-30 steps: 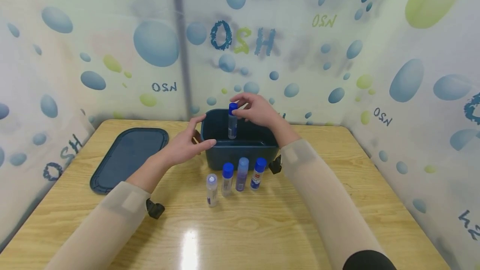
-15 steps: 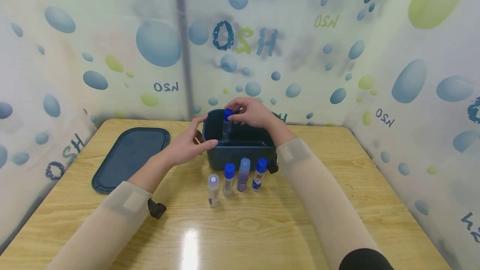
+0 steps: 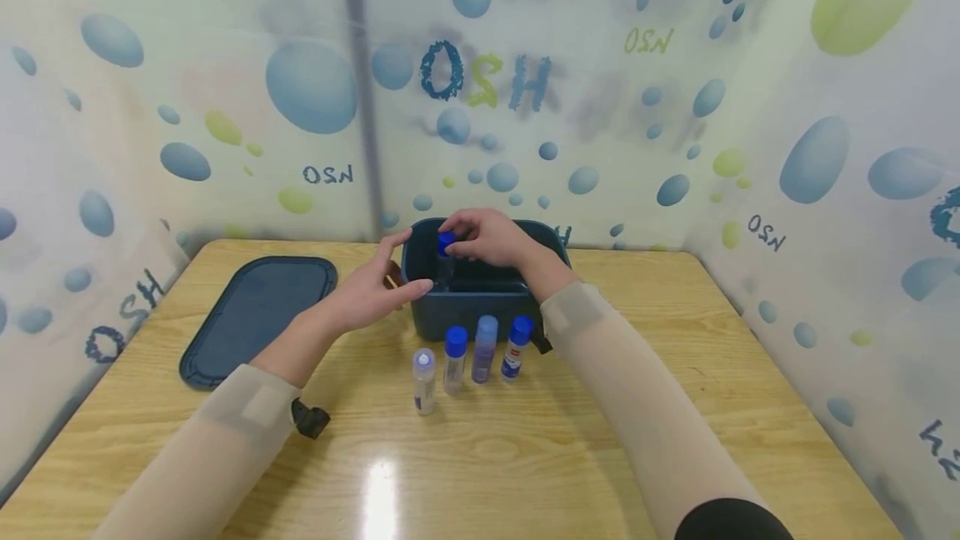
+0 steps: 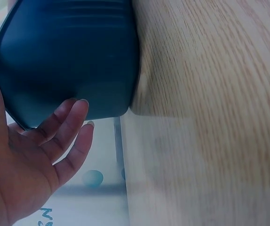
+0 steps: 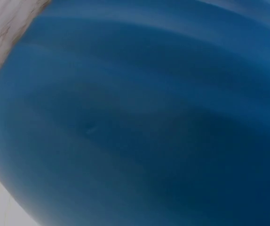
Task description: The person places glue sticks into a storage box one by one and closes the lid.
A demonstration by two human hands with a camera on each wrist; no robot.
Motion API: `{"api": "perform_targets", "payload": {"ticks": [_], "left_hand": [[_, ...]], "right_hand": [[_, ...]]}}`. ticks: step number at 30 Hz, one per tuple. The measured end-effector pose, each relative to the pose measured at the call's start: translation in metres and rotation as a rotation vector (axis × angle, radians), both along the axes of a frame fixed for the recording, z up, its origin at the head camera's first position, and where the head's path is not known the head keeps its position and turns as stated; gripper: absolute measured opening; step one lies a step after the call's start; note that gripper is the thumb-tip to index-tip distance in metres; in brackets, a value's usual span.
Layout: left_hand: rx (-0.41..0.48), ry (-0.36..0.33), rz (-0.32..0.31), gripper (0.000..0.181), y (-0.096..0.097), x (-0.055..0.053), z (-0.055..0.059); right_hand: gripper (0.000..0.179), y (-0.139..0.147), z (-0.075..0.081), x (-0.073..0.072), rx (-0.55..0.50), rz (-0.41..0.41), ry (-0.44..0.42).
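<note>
A dark blue plastic bin (image 3: 480, 307) stands at the table's back. My left hand (image 3: 363, 294) rests on its left end, thumb at the front corner and index finger at the rim. In the left wrist view, that hand's other fingers (image 4: 71, 122) lie loosely bent by the bin's outer wall. Over the bin, my right hand (image 3: 491, 238) pinches a blue-capped glue stick (image 3: 446, 242) by its cap. It hangs upright inside the left part, its lower end dim behind the front rim. The right wrist view is filled by blurred bin wall (image 5: 135, 94).
Several glue sticks stand in front of the bin: a clear pale-capped one (image 3: 424, 386), a blue-capped one (image 3: 454, 361), a purplish one (image 3: 484, 350) and a white-labelled one (image 3: 516, 348). A dark blue lid (image 3: 258, 315) lies on the wooden table (image 3: 525, 465) at left.
My right hand has moved left and down with the glue stick, lowering it deeper into the bin's left part. My left hand has stayed at the bin's left end.
</note>
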State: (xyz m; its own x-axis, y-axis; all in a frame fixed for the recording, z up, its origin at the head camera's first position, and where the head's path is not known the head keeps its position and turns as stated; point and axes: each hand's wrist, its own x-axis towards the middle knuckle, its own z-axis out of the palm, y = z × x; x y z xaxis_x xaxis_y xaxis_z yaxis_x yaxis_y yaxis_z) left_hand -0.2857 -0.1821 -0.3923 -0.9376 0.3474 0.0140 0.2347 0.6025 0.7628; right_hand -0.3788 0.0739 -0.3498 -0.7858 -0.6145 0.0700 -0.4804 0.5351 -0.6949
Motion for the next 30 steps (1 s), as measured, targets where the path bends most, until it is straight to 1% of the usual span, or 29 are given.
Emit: {"api": "perform_targets", "payload": {"ticks": [12, 22, 30], "left_hand": [[0.0, 0.006, 0.013, 0.101, 0.0005, 0.0011, -0.0027], [0.0, 0.012, 0.006, 0.1, 0.0001, 0.0011, -0.0028], [0.003, 0.011, 0.011, 0.099, 0.0012, 0.0025, -0.0024]], "right_hand": [[0.033, -0.0015, 0.0, 0.0022, -0.008, -0.003, -0.026], [0.034, 0.0002, -0.0011, 0.0024, 0.004, -0.007, -0.018], [0.034, 0.0015, -0.0013, 0.0018, 0.009, -0.016, -0.009]]}}
